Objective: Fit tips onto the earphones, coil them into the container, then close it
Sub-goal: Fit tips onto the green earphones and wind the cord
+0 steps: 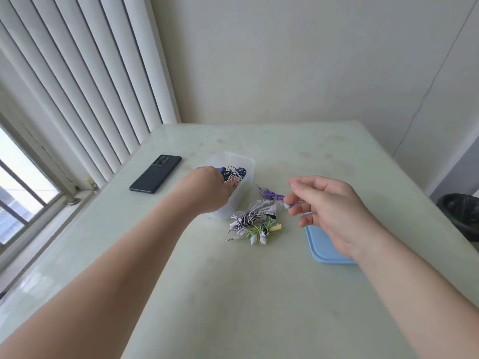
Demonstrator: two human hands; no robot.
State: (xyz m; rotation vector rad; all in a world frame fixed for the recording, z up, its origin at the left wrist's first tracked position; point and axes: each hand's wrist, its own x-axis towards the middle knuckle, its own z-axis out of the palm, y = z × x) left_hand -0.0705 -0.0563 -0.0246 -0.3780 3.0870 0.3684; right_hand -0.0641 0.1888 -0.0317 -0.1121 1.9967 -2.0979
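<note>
A translucent plastic container [242,161] stands on the pale green table and holds tangled blue, white and orange earphones [237,174]. My left hand [204,189] reaches into it, its fingertips hidden among the cords. My right hand [329,206] hovers to the right and pinches the white earbud end of the purple earphones [270,195], whose coil lies on the table. Just in front of the container lies a pile of black-and-white striped, white and green earphones [252,224]. The blue lid [324,248] lies flat under my right hand.
A dark phone [155,174] lies face down left of the container. White vertical blinds and a window run along the left. A black-lined bin [460,216] stands off the table's right edge. The table [233,294] meets the wall corner at the back.
</note>
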